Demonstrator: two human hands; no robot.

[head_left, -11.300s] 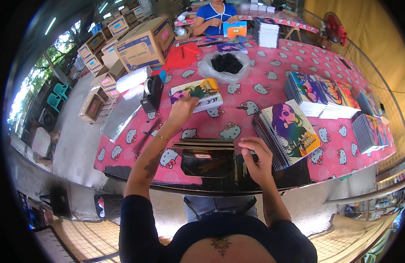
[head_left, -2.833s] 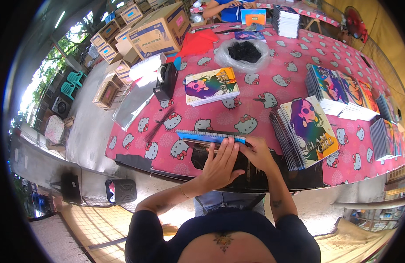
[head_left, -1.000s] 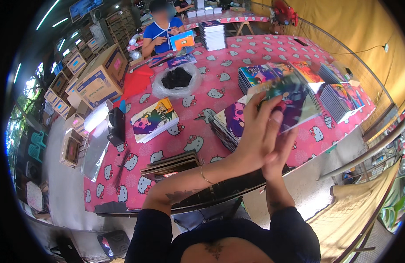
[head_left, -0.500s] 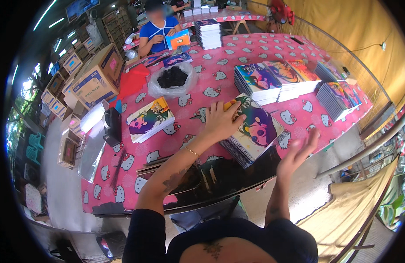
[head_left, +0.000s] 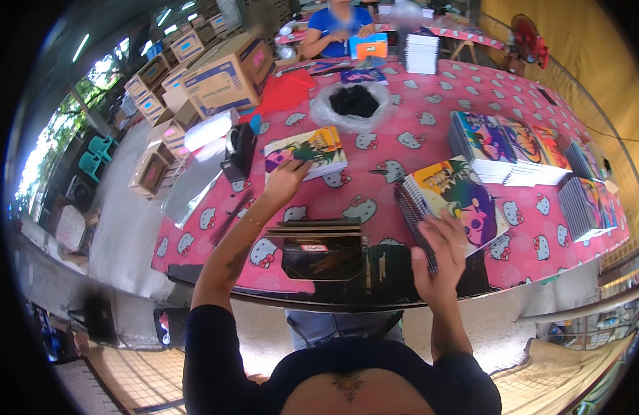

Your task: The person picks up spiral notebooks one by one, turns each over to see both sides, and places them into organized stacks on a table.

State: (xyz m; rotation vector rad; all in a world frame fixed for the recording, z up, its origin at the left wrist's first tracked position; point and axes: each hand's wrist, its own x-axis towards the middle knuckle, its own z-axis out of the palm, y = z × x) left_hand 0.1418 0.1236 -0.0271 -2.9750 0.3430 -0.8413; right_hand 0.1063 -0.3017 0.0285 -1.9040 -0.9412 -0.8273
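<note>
My left hand (head_left: 288,181) reaches across to a short stack of notebooks (head_left: 321,147) with yellow and purple illustrated covers. Its fingers are extended over the stack's near edge; whether they grip the top notebook is hard to see. Farther right, my right hand (head_left: 440,252) has its fingers apart and lies at the near side of a pile of spiral notebooks (head_left: 465,197). Their coils face left, and the top cover shows a purple-haired cartoon figure. Between my arms lies a dark, worn block (head_left: 323,256) with thin boards behind it.
A plastic bag of black coils (head_left: 386,114) sits beyond. More notebook stacks (head_left: 506,149) stand at right. A black case-like object (head_left: 238,152), clear plastic sheets (head_left: 184,200) and cartons (head_left: 226,76) are at left. A person in blue (head_left: 339,31) handles notebooks across the table (head_left: 409,162).
My left hand has left the spiral notebook pile and moved left to the other stack. My right hand has come in to the spiral pile. The view has shifted left.
</note>
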